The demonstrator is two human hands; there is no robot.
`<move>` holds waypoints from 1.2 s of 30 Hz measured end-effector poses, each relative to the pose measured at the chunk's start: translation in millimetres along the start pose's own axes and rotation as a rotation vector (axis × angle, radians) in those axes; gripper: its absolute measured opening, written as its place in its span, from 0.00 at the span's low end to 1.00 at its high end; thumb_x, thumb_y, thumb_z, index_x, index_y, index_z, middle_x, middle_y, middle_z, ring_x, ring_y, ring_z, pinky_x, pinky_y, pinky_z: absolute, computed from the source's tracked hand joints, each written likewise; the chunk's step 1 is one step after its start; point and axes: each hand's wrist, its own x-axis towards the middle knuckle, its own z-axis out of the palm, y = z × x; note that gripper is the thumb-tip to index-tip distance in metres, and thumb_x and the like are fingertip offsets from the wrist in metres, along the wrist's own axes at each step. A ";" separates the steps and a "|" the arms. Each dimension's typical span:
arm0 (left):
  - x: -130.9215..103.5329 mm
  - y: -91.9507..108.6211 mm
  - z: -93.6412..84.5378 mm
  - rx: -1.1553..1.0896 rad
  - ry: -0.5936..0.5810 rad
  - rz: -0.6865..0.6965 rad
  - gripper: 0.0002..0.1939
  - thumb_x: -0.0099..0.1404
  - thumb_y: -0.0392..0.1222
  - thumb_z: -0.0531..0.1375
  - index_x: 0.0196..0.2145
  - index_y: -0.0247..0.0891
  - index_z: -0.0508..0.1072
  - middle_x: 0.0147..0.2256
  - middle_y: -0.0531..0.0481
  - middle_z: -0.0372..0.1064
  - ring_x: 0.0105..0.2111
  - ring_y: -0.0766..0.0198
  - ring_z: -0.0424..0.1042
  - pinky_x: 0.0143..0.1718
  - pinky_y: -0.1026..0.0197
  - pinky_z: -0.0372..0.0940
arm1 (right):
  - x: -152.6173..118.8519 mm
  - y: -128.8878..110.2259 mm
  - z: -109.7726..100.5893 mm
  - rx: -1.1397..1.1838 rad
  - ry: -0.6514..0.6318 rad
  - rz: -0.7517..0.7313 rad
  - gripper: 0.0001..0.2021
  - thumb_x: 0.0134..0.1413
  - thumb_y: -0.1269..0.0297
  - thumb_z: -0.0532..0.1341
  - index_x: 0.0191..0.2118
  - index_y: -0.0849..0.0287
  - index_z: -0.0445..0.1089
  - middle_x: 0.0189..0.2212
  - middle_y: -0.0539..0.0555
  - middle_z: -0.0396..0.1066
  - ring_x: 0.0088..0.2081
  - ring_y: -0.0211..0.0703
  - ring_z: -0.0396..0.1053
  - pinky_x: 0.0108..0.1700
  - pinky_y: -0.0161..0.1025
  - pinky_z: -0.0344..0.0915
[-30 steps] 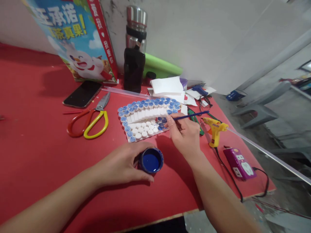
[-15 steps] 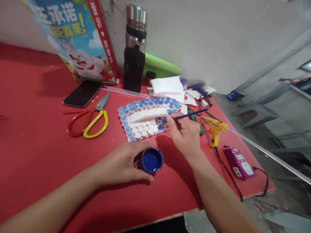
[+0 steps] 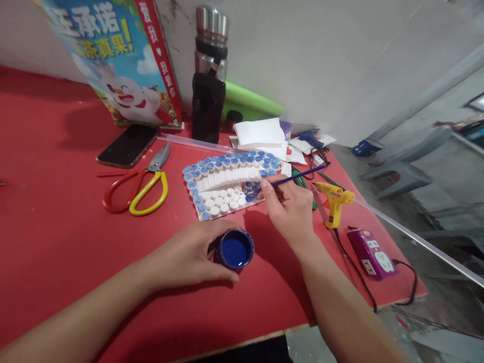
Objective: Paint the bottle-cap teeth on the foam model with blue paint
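Observation:
My left hand (image 3: 192, 252) is wrapped round a small jar of blue paint (image 3: 235, 249) on the red table. In my right hand (image 3: 285, 209) a thin blue paintbrush (image 3: 298, 175) is pinched, its handle pointing up to the right. The brush's tip is down at the small round pieces on a white board (image 3: 202, 185), partly hidden by my fingers. Blue-topped round pieces (image 3: 227, 161) run along the board's top and left edges, and darker blue ones lie near the brush. White round pieces (image 3: 224, 199) fill the lower middle, below a curved row of white strips (image 3: 221, 177).
Scissors (image 3: 139, 189) and a phone (image 3: 127, 145) lie to the left. Behind stand a printed bag (image 3: 128, 65) and a bottle (image 3: 209, 75), beside white papers (image 3: 260, 133). On the right are a yellow glue gun (image 3: 334, 201), a purple power box (image 3: 372, 252) and cables.
The paintbrush handle has tilted slightly, its far end shifting up and to the right. My left hand and the paint jar stay almost where they were.

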 end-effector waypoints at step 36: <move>-0.1 -1.2 -0.1 0.013 0.006 0.020 0.29 0.56 0.48 0.79 0.53 0.45 0.78 0.49 0.51 0.81 0.45 0.53 0.79 0.44 0.57 0.71 | 0.3 0.9 0.2 -0.008 -0.019 0.034 0.10 0.70 0.60 0.60 0.37 0.56 0.74 0.23 0.49 0.77 0.21 0.37 0.71 0.28 0.36 0.65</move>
